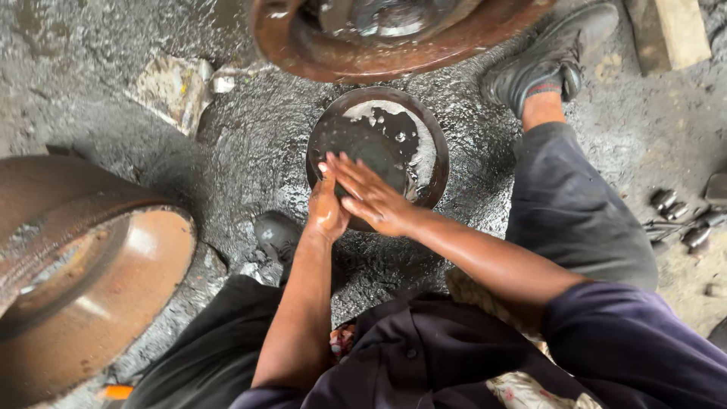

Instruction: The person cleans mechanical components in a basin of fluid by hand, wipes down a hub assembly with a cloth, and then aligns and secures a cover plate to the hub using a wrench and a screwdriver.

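- Sleeves, dark cloth, nearest the camera; both forearms bare, reaching fwd between the knees.
- Left hand: fingers straight and pressed together, edge-on, wet sheen on the skin. Holds nothing.
- Right hand: laid flat across the left, fingers slightly spread, tips pointing left. Palms appear in contact; grip on any object: none seen.
- Both hands sit directly above the near rim of a round metal basin on the ground just ahead.
- Basin: rusty brown rim, dark oily liquid inside w/ pale foam patches on the far and right side.
- Risk (judgement): slick hands + wet ground → slip or splash; basin is shallow, a knock from a wrist could tip liquid toward the shoe.
- Ground: rough, black, glistening, looks oil-soaked.
- Left: large rust-coloured brake drum, smooth worn face.
- Far: second rusty drum, partly out of frame; wood block top right; small dark metal parts at right, type unclear.
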